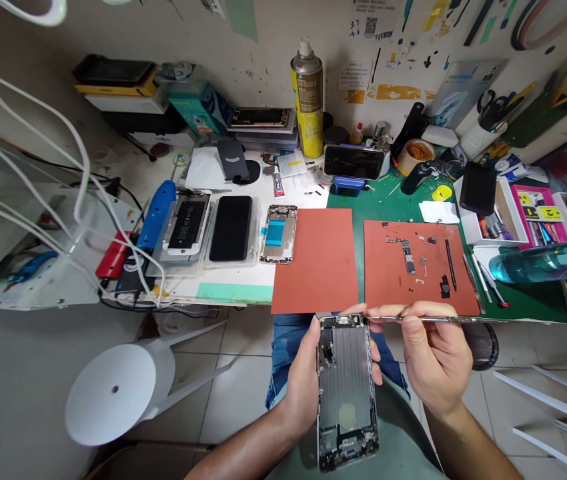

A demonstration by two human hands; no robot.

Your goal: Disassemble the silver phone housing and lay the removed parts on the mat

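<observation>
My left hand (304,377) is wrapped round an opened phone housing (347,387), held upright over my lap with its bare metal inside facing me. Between the thumb and fingers of my right hand (438,353) lies a long thin metal tool (428,319), perhaps a spudger or tweezers. Its tip reaches the top right corner of the housing. Just beyond my hands, a logic board (408,257) and several tiny phone parts lie on the right red mat (383,293), next to a black stick-shaped tool (450,265).
Left of the bare red mat (316,267) lie a gold phone housing (278,235), a black phone (231,228) and a white-framed screen (187,223). A phone (353,162) rests on a blue stand behind. A spray can (307,100) stands near the wall. A water bottle (546,263) lies at right.
</observation>
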